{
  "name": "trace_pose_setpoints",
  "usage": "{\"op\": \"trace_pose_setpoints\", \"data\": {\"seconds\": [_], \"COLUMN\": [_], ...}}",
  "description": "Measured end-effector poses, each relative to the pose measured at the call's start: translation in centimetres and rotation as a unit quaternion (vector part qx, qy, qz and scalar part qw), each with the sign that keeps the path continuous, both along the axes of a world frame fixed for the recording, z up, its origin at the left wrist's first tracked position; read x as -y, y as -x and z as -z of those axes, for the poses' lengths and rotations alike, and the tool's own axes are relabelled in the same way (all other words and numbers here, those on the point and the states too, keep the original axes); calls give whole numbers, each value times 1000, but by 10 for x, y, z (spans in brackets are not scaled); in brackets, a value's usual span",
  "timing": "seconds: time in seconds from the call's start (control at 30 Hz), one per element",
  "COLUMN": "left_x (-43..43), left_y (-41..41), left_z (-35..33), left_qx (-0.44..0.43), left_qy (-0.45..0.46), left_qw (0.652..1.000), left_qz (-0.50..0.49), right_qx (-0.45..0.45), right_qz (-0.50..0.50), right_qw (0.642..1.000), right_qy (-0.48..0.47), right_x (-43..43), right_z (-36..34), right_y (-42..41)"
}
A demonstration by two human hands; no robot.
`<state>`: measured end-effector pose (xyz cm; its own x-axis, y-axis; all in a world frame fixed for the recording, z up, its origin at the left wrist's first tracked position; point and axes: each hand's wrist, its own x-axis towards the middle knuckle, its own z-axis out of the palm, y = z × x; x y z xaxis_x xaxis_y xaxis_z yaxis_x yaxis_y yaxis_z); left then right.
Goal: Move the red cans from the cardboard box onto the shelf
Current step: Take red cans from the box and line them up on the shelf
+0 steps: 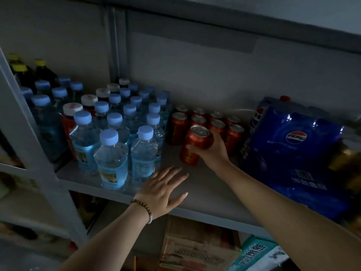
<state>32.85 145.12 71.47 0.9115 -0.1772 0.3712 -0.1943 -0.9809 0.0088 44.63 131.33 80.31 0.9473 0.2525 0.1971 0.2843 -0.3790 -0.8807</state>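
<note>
My right hand [212, 151] grips a red can [195, 144] with yellow lettering, tilted slightly left, its base at or just above the grey shelf [205, 190]. Behind it several more red cans [216, 122] stand upright in rows near the back wall. My left hand [163, 189] lies flat and open on the shelf's front part, fingers spread, holding nothing. A beaded bracelet sits on that wrist. A cardboard box [197, 245] shows below the shelf, its inside hidden.
Several water bottles [125, 132] with blue caps fill the shelf's left side. A blue Pepsi pack [293, 153] lies on the right. The can slot between them is narrow. A grey upright post [25, 133] stands at left. A teal carton [254, 253] sits below.
</note>
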Motion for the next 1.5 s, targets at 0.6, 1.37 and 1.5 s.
{"op": "trace_pose_setpoints", "data": {"seconds": [0.6,1.37,1.5], "left_x": [0,-4,-34], "left_y": [-1,119,173], "left_z": [1,87,160], "left_qx": [-14,19,-98], "left_qy": [-12,153,188], "left_qw": [1000,988,975], "left_qz": [-6,4,-70], "right_qx": [-50,225,194], "right_qz": [-38,-104,-138], "right_qw": [997,945,938], "right_qy": [-43,214,253], "right_x": [-76,59,47], "right_z": [29,107,191], "right_y": [-37,167,209]}}
